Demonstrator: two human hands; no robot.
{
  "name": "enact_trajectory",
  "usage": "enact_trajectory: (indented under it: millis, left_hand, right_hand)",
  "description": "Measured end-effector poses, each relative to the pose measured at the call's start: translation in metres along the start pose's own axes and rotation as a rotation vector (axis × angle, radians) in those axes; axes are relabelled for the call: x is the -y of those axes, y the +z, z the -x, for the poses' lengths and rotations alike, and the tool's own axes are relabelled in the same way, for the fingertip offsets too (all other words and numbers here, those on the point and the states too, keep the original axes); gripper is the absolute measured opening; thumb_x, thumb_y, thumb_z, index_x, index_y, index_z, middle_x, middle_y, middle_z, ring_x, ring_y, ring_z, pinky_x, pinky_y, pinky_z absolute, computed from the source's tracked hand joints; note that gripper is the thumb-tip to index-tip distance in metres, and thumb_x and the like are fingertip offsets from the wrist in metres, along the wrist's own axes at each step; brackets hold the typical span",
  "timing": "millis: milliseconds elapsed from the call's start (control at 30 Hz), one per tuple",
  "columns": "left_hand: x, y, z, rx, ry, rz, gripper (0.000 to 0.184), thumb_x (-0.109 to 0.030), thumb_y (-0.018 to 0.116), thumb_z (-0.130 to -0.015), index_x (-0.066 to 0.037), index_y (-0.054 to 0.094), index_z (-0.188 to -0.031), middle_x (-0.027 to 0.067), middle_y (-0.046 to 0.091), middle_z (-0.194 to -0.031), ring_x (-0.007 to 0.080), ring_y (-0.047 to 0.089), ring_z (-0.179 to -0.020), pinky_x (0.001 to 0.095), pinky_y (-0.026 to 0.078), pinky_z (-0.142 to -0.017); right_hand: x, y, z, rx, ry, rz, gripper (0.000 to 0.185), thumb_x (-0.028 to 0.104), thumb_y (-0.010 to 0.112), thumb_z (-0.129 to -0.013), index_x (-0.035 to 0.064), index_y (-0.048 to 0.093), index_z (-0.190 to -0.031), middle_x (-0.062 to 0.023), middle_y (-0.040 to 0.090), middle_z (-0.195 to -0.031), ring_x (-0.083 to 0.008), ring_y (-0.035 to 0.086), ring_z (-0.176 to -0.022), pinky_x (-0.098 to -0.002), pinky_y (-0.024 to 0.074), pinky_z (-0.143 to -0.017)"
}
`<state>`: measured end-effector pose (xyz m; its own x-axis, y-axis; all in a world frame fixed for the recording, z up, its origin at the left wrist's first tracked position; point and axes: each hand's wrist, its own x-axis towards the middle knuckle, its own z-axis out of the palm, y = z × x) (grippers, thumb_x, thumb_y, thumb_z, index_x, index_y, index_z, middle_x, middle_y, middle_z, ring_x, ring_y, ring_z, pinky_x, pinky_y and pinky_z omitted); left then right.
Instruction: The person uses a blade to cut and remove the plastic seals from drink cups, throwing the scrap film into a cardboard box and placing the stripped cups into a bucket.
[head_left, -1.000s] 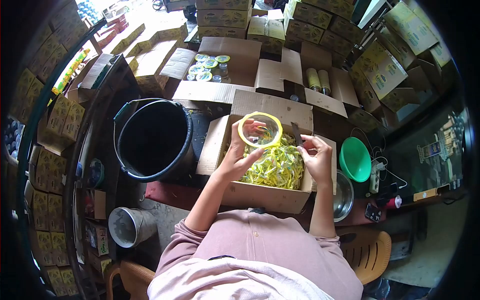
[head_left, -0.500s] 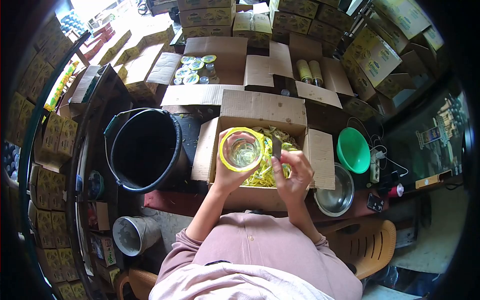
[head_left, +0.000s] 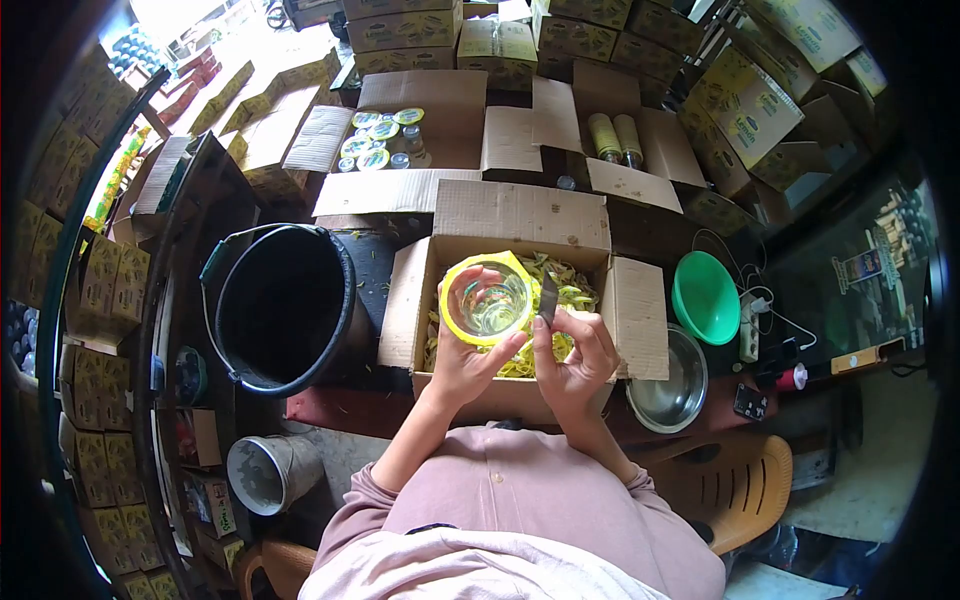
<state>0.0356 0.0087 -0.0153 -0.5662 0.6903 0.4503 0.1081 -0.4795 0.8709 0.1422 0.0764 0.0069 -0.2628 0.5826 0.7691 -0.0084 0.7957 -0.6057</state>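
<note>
Cup (head_left: 488,304), gripped by left hand (head_left: 463,372), points mouth toward view; right hand (head_left: 577,360) pinches near-upright blade (head_left: 548,297), lower end hidden.

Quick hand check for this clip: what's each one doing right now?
Left hand: closed around a yellow-rimmed clear container.
Right hand: closed, pinching a dark blade close to the rim; contact can't be told.

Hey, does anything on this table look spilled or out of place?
A little: a few small scraps lie strewn on the dark tabletop between the black bucket and the open carton, apart from the yellow strips heaped inside it. Nothing else clearly stands out.
</note>
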Motion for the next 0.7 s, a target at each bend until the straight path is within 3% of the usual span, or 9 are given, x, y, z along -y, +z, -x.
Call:
enact_trajectory:
  millis: [700]
  left_hand:
    - [-0.0095, 0.0075, 0.0031, -0.016, -0.040, -0.150, 0.067, -0.010, 0.070, -0.071, -0.001, 0.028, -0.123, 0.0116, 0.037, -0.114, 0.0207, 0.042, -0.110, 0.0325, 0.038, -0.092]
  right_hand:
    - [0.0013, 0.0069, -0.0061, -0.027, -0.146, 0.102, 0.028, -0.006, 0.066, -0.064, 0.0025, 0.063, -0.091, -0.0075, 0.058, -0.072, -0.0174, 0.058, -0.061, -0.0268, 0.0480, -0.056]
